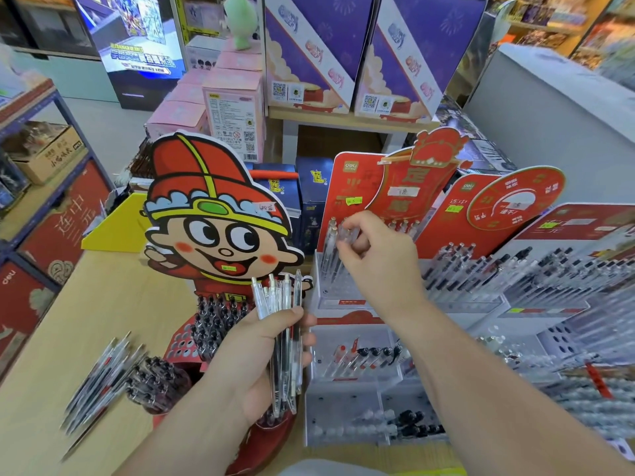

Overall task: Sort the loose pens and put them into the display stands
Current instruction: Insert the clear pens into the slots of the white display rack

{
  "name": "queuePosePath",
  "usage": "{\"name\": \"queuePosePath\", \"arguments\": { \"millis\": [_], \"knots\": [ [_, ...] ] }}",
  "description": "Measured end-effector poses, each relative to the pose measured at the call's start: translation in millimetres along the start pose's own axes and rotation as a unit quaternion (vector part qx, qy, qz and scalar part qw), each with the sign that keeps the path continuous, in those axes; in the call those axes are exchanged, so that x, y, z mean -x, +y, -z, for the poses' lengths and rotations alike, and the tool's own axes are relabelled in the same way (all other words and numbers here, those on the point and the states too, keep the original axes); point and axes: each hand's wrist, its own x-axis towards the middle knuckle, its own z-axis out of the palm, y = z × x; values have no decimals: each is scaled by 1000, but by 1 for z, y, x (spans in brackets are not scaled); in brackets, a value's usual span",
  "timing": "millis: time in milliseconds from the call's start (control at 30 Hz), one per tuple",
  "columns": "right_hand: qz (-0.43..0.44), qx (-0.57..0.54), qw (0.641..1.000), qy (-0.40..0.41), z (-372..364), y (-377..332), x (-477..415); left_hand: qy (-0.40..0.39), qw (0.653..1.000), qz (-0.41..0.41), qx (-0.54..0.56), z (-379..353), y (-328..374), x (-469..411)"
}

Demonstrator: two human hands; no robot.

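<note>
My left hand [254, 365] grips a bundle of clear pens [285, 324] upright in front of the cartoon-figure pen stand [213, 235]. My right hand [378, 266] reaches over the white tiered display stand [347, 304] and pinches the top of a clear pen [345, 235] standing in its upper back row, next to two other clear pens [330, 249]. A lower tier of that stand holds a few pens with red and black caps [371, 355]. A loose pile of pens [103, 376] lies on the wooden table at the lower left.
More tiered stands full of black-capped pens [515, 273] fill the right side. Red card backboards [405, 190] rise behind the stands. Pink and purple boxes [233, 104] are stacked at the back. A shelf unit [44, 187] stands on the left.
</note>
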Motion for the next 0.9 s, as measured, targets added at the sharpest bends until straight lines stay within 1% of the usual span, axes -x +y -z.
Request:
{"name": "queuePosePath", "arguments": {
  "millis": [233,367,433,500,567,667,700,767,833,900],
  "knots": [
    [7,-50,998,-27,4,6,4,-7,1000,-1,1,-1,0,3],
    [6,-44,998,-32,6,5,4,-11,1000,1,-2,-2,0,3],
    [-6,-44,999,-18,9,1,7,-8,1000,0,-5,-2,0,3],
    [-45,-82,995,-20,13,-7,15,-21,1000,-1,-11,-2,1,5],
    [-121,-171,976,-64,13,-18,26,-44,999,3,-30,-2,2,7],
    [-229,-277,914,-187,10,-31,42,-73,996,-4,-50,-3,3,9],
    [-257,-309,892,-208,9,-32,45,-79,995,-10,-58,-4,4,10],
    [-298,-363,858,-207,10,-31,47,-84,994,-14,-70,-7,4,10],
    [-317,-381,850,-181,15,-29,43,-83,994,-6,-67,-8,3,11],
    [-322,-398,849,-129,21,-23,36,-76,995,4,-65,-8,4,11]
  ]
}}
